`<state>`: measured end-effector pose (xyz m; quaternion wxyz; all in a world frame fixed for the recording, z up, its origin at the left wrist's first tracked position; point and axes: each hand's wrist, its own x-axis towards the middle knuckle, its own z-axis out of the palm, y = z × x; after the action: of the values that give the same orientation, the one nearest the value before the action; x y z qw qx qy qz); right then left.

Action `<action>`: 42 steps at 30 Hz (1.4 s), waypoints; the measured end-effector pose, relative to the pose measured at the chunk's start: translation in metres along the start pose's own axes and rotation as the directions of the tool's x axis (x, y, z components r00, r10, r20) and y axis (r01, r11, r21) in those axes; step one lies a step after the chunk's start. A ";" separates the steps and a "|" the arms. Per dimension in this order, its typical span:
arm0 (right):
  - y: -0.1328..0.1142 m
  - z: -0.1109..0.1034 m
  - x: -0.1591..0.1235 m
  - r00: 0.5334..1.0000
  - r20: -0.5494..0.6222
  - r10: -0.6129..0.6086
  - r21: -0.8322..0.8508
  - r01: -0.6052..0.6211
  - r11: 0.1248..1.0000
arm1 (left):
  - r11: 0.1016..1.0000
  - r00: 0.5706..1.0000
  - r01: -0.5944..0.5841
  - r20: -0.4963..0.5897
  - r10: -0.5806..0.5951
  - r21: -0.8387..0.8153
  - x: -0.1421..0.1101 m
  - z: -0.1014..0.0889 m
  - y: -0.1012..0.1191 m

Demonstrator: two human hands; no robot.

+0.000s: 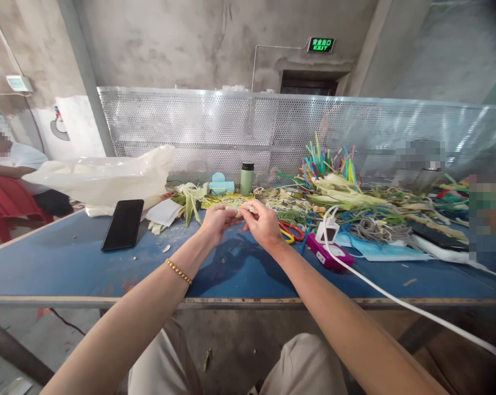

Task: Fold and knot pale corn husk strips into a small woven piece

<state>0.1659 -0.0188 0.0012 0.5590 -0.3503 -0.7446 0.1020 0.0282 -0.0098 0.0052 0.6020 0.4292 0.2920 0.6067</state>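
Observation:
Above the blue table (149, 274), my left hand (218, 222) and my right hand (262, 224) come close together, fingertips nearly meeting. Both are closed, with thumbs pressed to fingers. Something small and pale may be pinched between them, but it is too small and covered to name. A beaded gold bracelet (179, 272) circles my left wrist. Just right of my right hand lie red and yellow looped handles (292, 231), perhaps of scissors. Pale dried husks (196, 197) lie beyond my left hand, and a bigger husk bundle (341, 189) is at the right.
A black phone (122, 225) and a plastic bag (108, 178) are at the left. Behind my hands stands a green bottle (247, 179). A purple power strip (328, 253) carries a white cable (379, 289) across the right edge. A perforated metal screen (198, 126) borders the back.

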 end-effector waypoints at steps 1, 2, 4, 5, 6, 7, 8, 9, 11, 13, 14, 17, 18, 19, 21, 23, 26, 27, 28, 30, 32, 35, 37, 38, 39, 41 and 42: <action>0.001 0.000 0.001 0.999 -0.035 -0.010 -0.026 0.009 1.000 | 0.999 1.000 -0.021 0.004 0.021 0.033 -0.001 0.000 0.000; 0.003 -0.001 0.002 0.997 -0.075 -0.020 -0.060 0.015 0.998 | 0.998 1.000 -0.030 0.010 0.029 0.064 -0.002 0.000 0.000; 0.005 -0.002 0.003 0.989 -0.143 -0.028 -0.126 0.010 0.992 | 0.993 0.999 -0.026 0.034 0.022 0.117 -0.004 0.002 0.002; 0.007 -0.002 0.004 0.986 -0.163 -0.024 -0.147 0.000 0.989 | 0.990 0.999 -0.020 0.051 0.013 0.141 -0.006 0.003 0.002; 0.008 -0.002 0.005 0.985 -0.172 -0.015 -0.155 -0.012 0.988 | 0.986 0.998 -0.018 0.069 0.007 0.163 -0.007 0.004 0.003; 0.009 -0.003 0.006 0.985 -0.174 -0.006 -0.152 -0.021 0.988 | 0.984 0.996 -0.018 0.088 0.002 0.179 -0.008 0.005 0.004; 0.010 -0.003 0.006 0.985 -0.173 0.002 -0.143 -0.027 0.989 | 0.982 0.994 -0.020 0.106 0.000 0.189 -0.009 0.005 0.004; 0.011 -0.002 0.007 0.986 -0.169 0.009 -0.133 -0.031 0.991 | 0.981 0.992 -0.021 0.123 -0.002 0.192 -0.009 0.006 0.004; 0.012 -0.002 0.008 0.986 -0.163 0.023 -0.119 -0.042 0.992 | 0.983 0.988 -0.019 0.157 -0.010 0.181 -0.010 0.006 0.005; 0.013 -0.002 0.008 0.985 -0.170 0.035 -0.120 -0.056 0.991 | 0.987 0.983 -0.016 0.184 -0.014 0.162 -0.011 0.006 0.006; 0.013 -0.002 0.008 0.984 -0.176 0.038 -0.122 -0.061 0.991 | 0.988 0.981 -0.018 0.196 -0.013 0.156 -0.011 0.006 0.006; 0.015 -0.002 0.008 0.982 -0.185 0.050 -0.125 -0.074 0.989 | 0.988 0.972 -0.038 0.237 0.001 0.152 -0.012 0.006 0.006; 0.015 -0.002 0.008 0.981 -0.186 0.055 -0.127 -0.080 0.989 | 0.987 0.967 -0.049 0.253 0.008 0.155 -0.012 0.005 0.006; 0.016 -0.002 0.008 0.980 -0.188 0.061 -0.129 -0.086 0.988 | 0.986 0.963 -0.060 0.271 0.015 0.158 -0.012 0.005 0.005; 0.016 -0.002 0.008 0.979 -0.192 0.071 -0.129 -0.097 0.987 | 0.982 0.955 -0.087 0.294 0.034 0.170 -0.011 0.005 0.004; 0.016 -0.002 0.008 0.977 -0.196 0.080 -0.118 -0.105 0.987 | 0.975 0.953 -0.116 0.299 0.055 0.190 -0.009 0.004 0.002; 0.015 -0.004 0.008 0.973 -0.205 0.104 -0.079 -0.123 0.989 | 0.970 0.964 -0.122 0.256 0.065 0.211 -0.007 0.002 0.001; 0.014 -0.004 0.009 0.971 -0.213 0.111 -0.066 -0.128 0.990 | 0.971 0.971 -0.112 0.232 0.062 0.210 -0.007 0.002 0.001; 0.013 -0.005 0.009 0.968 -0.224 0.114 -0.059 -0.130 0.990 | 0.973 0.977 -0.102 0.205 0.059 0.205 -0.006 0.002 0.002; 0.011 -0.007 0.009 0.962 -0.245 0.119 -0.071 -0.141 0.987 | 0.978 0.987 -0.089 0.147 0.061 0.191 -0.006 0.001 0.003; 0.010 -0.008 0.008 0.964 -0.217 0.151 -0.096 -0.175 0.980 | 0.980 0.992 -0.086 0.107 0.067 0.180 -0.004 0.000 0.003; 0.011 -0.007 0.006 0.970 -0.104 0.218 -0.090 -0.228 0.969 | 0.982 0.994 -0.089 0.073 0.078 0.165 -0.002 -0.002 0.002; 0.012 -0.005 0.005 0.972 -0.058 0.229 -0.072 -0.233 0.970 | 0.982 0.994 -0.093 0.072 0.082 0.164 0.000 -0.003 0.001; 0.012 -0.005 0.005 0.973 -0.053 0.226 -0.067 -0.229 0.971 | 0.981 0.994 -0.096 0.073 0.085 0.170 0.000 -0.003 0.000; 0.012 -0.004 0.004 0.974 -0.054 0.222 -0.061 -0.225 0.972 | 0.979 0.994 -0.098 0.073 0.087 0.179 0.001 -0.003 -0.001; 0.011 -0.003 0.004 0.975 -0.049 0.216 -0.033 -0.218 0.975 | 0.973 0.993 -0.109 0.072 0.097 0.201 0.001 -0.003 -0.002; 0.011 -0.003 0.004 0.975 -0.039 0.218 -0.013 -0.218 0.976 | 0.970 0.992 -0.119 0.073 0.105 0.214 0.001 -0.003 -0.002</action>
<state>0.1728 -0.0093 -0.0008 0.5552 -0.4367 -0.6919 0.1496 0.0269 -0.0079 0.0026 0.5247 0.5267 0.3134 0.5908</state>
